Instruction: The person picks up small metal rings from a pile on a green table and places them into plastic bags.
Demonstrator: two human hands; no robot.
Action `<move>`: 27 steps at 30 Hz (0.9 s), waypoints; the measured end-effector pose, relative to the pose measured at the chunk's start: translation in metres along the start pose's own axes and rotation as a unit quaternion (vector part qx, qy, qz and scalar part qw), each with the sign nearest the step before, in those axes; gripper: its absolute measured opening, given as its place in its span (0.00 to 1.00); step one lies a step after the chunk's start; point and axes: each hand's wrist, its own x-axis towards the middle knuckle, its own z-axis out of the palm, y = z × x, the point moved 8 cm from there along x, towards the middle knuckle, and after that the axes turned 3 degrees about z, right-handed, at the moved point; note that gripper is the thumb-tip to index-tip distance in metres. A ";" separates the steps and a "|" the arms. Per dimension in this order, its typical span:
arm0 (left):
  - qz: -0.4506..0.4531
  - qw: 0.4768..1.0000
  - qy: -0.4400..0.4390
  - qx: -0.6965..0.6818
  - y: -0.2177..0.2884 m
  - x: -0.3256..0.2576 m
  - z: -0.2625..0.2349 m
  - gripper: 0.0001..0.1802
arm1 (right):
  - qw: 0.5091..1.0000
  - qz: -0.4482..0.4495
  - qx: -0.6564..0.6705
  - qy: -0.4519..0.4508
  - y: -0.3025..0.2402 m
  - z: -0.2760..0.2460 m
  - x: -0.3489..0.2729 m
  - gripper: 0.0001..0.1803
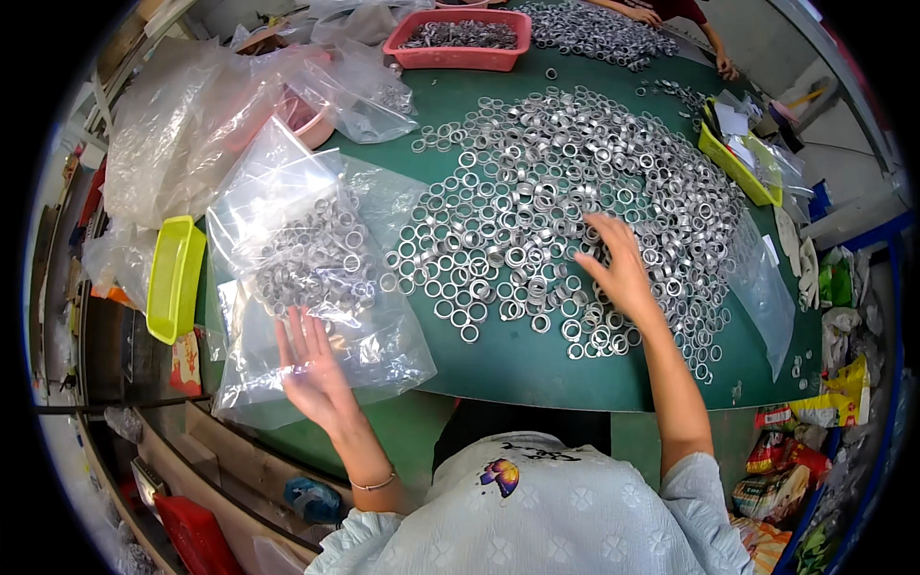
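A wide spread of silver metal rings [546, 196] lies on the green table [537, 379] in front of me. Over its near middle is my right hand [621, 266], thumb and fingers apart, touching or just above the rings. To the left lies a clear plastic bag [383, 355] with many rings [311, 254] gathered inside. My left hand [316, 374] is at the near part of this bag, palm showing and fingers stretched toward the bagged rings. Whether those fingertips are under the film or on top of it, I cannot tell. Neither hand grips a ring.
A yellow-green tray [175, 278] stands left of the bag, with crumpled plastic sheets [163, 134] behind it. At the back is a pink basin [458, 59] of metal parts. Another person's hand [727, 67] is at the far right, near a yellow-green bin [738, 165].
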 end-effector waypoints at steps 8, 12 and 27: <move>-0.008 0.995 0.062 0.080 0.002 -0.029 0.005 0.29 | 0.981 -0.005 -0.140 -0.134 0.008 0.080 0.043 0.30; 0.075 0.974 0.093 0.192 0.014 -0.050 0.014 0.26 | 0.984 -0.031 -0.114 -0.135 -0.018 0.073 0.013 0.30; 0.064 0.555 -0.562 0.611 -0.156 -0.155 0.140 0.26 | 0.972 -0.071 -0.067 -0.213 -0.058 0.044 -0.079 0.31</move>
